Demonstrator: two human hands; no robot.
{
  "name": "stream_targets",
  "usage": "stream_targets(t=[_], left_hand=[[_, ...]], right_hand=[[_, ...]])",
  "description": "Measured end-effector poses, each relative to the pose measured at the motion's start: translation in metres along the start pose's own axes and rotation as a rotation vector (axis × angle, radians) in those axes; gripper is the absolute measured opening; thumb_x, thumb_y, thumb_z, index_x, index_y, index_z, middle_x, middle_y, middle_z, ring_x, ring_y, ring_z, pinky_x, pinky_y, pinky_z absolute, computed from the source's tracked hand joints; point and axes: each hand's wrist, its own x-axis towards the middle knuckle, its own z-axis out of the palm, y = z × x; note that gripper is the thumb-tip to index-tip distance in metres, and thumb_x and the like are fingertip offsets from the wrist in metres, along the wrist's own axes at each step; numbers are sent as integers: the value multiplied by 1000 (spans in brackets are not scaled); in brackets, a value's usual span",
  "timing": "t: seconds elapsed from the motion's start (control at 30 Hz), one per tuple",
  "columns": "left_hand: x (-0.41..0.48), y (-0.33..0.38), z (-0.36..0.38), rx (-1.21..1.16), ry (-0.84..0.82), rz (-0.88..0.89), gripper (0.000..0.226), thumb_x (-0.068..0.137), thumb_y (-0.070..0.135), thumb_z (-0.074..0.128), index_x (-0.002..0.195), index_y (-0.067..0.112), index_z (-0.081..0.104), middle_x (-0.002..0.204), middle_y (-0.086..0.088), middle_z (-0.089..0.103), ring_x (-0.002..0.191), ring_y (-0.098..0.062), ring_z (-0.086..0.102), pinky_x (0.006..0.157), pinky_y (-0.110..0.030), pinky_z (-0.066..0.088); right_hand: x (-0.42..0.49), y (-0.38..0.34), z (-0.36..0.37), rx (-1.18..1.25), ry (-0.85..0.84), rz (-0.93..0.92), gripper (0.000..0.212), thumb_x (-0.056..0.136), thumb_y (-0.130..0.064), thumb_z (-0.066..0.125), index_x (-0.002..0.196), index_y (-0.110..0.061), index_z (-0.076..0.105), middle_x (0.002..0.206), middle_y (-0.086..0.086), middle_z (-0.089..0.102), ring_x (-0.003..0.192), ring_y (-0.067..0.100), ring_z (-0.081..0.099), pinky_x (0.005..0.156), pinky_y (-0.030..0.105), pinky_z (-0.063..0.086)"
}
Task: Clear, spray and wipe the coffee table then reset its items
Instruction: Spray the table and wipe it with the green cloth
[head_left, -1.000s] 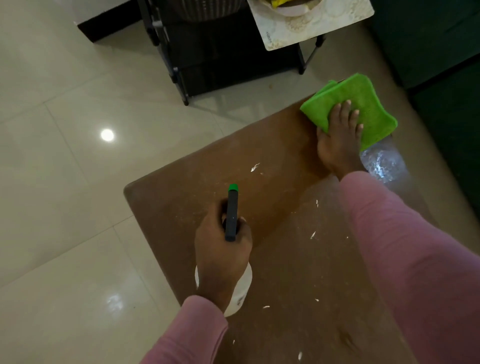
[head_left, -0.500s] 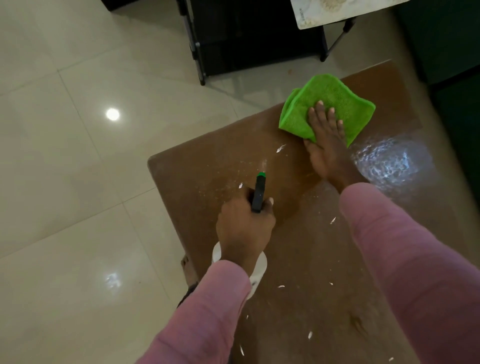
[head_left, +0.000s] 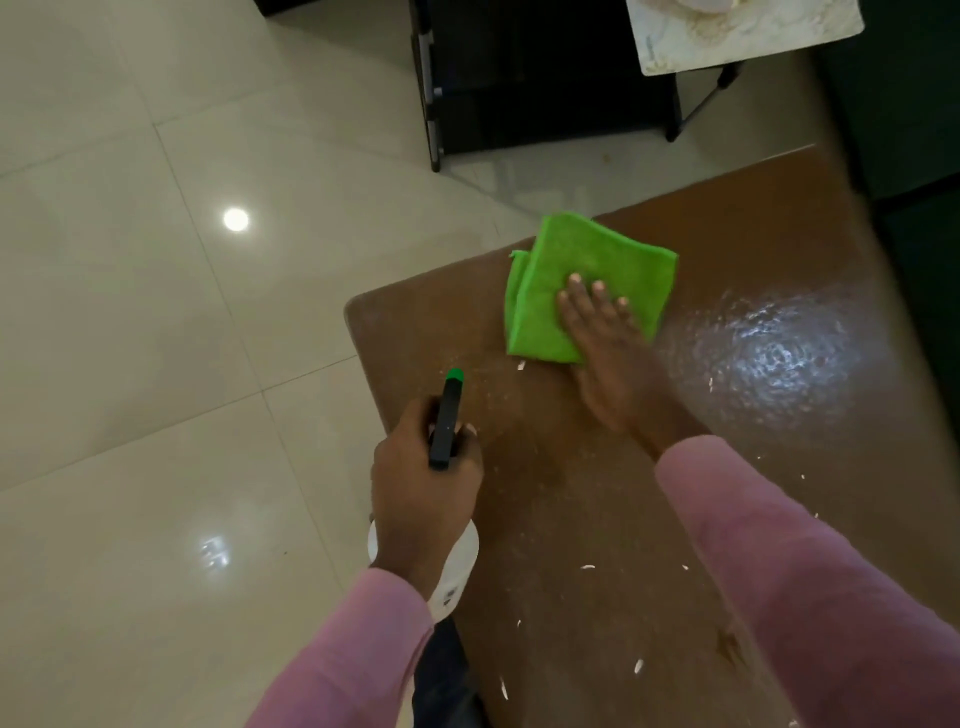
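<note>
Both hands are busy at the coffee table (head_left: 582, 509), pink sleeves reaching in from the bottom of the head view. Nearest, the left hand (head_left: 423, 478) grips a spray bottle (head_left: 445, 421) by its neck, fingers curled round it. The white body hangs below the wrist at the table's left edge and the green-tipped nozzle points away across the top. Pale specks (head_left: 587, 567) are scattered over the brown surface close to the person. Further out, the right hand (head_left: 610, 364) lies flat with straight fingers pressing a folded green cloth (head_left: 587, 270) onto the table near its far left edge. A wet, glinting patch (head_left: 769, 358) sits to the right of the cloth. Beyond the table are glossy floor tiles (head_left: 156, 338), a black metal-framed stand (head_left: 540, 78) and a patterned board (head_left: 743, 47).

The table appears to be cleared and partly sprayed, so wiping looks to be the step in hand. The next move probably calls for drawing the cloth back over the speckled near half without flicking debris onto the floor. Resetting the items would follow.
</note>
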Motion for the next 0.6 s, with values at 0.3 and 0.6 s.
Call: stream_targets(t=[0.3,0.6], left_hand=[[2,-22,-22,-23,-6,22,11,89,14,62,90,25,58,65,4,59,56,-20,56,50,-31,47],[6,-39,-51,-52,39,-6,8,91,21,60,90,28,59,65,6,60,55,-19,57,51,-38,52]], right_hand=[[42,-73,4,122,78,393,67,98,-26,40,153,-7,7,161,11,-4,147,34,-6,118,46,-4],[19,-52,0,61,25,282,71,93,-12,49,153,-8,12,161,11,2,148,31,1,119,45,1]])
